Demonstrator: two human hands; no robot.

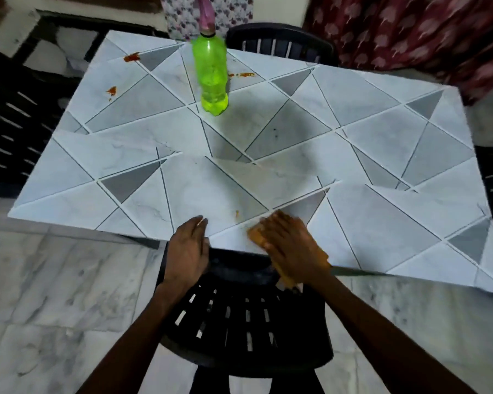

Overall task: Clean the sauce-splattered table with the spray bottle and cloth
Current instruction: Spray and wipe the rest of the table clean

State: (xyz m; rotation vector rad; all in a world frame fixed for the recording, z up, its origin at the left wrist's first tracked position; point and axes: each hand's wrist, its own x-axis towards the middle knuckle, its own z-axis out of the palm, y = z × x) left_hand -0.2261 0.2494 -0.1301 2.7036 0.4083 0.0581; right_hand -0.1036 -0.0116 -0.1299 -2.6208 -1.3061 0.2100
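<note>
Nearest the camera, a black slatted chair (pixel 239 317) is seen pushed under the near edge of the table (pixel 382 223), with both forearms reaching over its back. The right hand (pixel 289 245) is pressed flat on an orange cloth (pixel 258 237) at that edge; its grip is spread over the cloth rather than closed round it, and part of the cloth hangs off the table beneath the wrist. The left hand (pixel 187 248) is laid open and empty on the edge, just beside the right grip, with nothing held.

A small sauce spot (pixel 237 214) is seen just ahead of the cloth, and a faint orange film is spread over the tiles beyond it. Well beyond both grips, the green spray bottle (pixel 213 72) stands upright near the far side. Sauce remains there: a blotch (pixel 131 57) at the far left corner, a smaller one (pixel 112 91) nearer on the left, and a streak (pixel 244 75) just right of the bottle.

The wiping step is judged to be under way, with the far splatters untouched. Sauce could be smeared rather than lifted, since the cloth already looks stained. The overhanging part could be dragged off the edge, or residue pushed onto the chair below. When the far blotches are reached for, the bottle could be knocked over, as it stands between the grips and the streak.
</note>
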